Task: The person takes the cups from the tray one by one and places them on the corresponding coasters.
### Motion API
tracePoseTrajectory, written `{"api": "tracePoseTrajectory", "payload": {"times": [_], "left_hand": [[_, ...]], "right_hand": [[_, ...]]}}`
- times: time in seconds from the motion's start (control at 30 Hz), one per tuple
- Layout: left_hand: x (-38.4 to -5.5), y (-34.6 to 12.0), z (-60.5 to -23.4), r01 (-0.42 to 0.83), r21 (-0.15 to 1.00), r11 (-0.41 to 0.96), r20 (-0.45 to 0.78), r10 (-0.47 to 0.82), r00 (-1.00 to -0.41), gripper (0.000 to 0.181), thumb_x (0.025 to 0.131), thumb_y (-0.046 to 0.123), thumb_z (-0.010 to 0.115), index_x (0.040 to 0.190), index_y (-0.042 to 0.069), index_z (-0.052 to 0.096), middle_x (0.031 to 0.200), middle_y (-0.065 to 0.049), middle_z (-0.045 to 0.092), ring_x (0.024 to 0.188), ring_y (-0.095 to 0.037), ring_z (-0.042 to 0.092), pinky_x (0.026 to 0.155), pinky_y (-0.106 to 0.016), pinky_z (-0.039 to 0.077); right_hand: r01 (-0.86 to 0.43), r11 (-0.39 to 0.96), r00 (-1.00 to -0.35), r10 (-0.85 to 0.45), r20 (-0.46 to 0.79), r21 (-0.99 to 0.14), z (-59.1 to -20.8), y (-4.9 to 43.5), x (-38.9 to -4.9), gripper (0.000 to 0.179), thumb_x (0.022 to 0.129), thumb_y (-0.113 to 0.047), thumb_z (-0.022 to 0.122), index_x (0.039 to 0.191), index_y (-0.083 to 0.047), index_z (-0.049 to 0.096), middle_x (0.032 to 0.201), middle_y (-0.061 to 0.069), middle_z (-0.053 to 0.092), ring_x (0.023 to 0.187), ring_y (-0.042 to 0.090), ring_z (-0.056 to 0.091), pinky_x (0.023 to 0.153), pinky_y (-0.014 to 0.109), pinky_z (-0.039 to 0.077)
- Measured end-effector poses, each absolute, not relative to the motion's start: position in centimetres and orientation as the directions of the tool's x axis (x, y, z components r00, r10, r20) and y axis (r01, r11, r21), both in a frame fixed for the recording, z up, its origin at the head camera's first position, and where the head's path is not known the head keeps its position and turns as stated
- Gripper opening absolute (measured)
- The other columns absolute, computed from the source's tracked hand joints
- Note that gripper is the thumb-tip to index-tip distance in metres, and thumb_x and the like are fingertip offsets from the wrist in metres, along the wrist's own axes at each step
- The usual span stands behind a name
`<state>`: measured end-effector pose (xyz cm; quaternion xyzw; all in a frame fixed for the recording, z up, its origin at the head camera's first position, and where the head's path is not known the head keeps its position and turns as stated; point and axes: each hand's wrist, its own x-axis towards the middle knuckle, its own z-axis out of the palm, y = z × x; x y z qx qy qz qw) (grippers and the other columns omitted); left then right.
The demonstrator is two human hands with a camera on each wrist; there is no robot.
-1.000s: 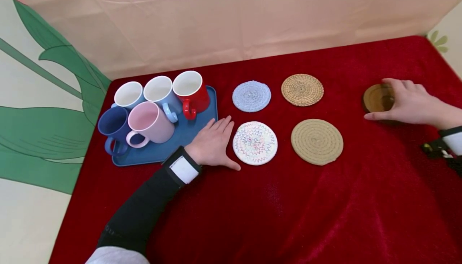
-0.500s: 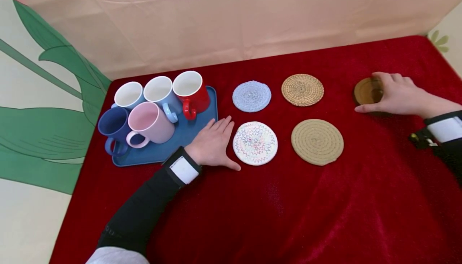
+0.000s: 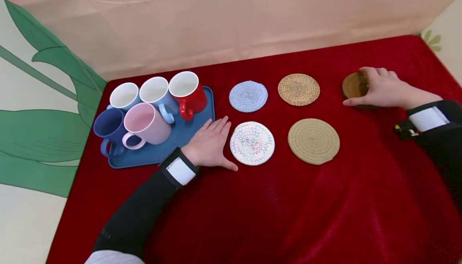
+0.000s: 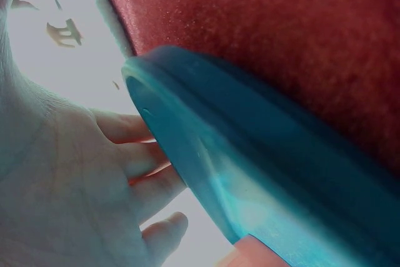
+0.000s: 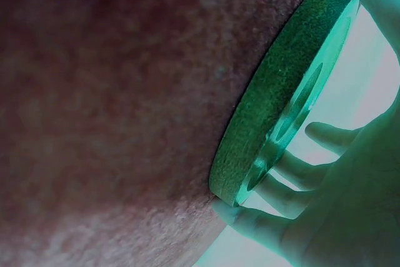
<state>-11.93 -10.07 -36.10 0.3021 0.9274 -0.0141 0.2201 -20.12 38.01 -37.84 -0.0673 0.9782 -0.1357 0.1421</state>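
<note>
My right hand (image 3: 384, 89) grips a thick round brown wooden coaster (image 3: 350, 86) at the right of the table, thumb at its near edge and fingertips at its far edge. In the right wrist view, the thumb and fingertips meet the rim of this disc (image 5: 269, 104), which lies close to the cloth. My left hand (image 3: 208, 144), fingers straight and thumb spread, rests between the blue tray (image 3: 189, 129) and a white stitched coaster (image 3: 252, 143). The left wrist view has the tray's raised edge (image 4: 206, 117) overlapping the fingers.
Crowded on the tray are a red mug (image 3: 193, 95), a pink mug (image 3: 153, 125), a dark blue mug (image 3: 109, 124) and two light blue ones. Light blue (image 3: 248, 96), woven straw (image 3: 298, 90) and beige (image 3: 313, 141) coasters lie apart on the red cloth (image 3: 260, 212).
My right hand has moved left and slightly toward the back, and the brown coaster has moved with it. The left hand has stayed in place; the head view has shifted slightly.
</note>
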Motion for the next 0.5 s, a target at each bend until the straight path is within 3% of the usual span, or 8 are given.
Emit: {"api": "tracePoseTrajectory", "payload": {"times": [0.5], "left_hand": [[-11.8,-10.2,-36.0,0.559,0.120,0.820,-0.412,0.554,-0.724,0.122,0.075,0.070,0.075,0.160,0.000,0.023,0.167,-0.017,0.022,0.152,-0.034,0.024,0.125,-0.049,0.011]], "right_hand": [[-0.083,0.953,-0.943,-0.170,-0.286,-0.291,-37.4,36.8,-21.6,0.111,0.088,-0.053,0.072,0.148,0.020,0.014,0.138,0.052,0.021,0.129,0.066,0.019,0.104,0.073,0.021]]}}
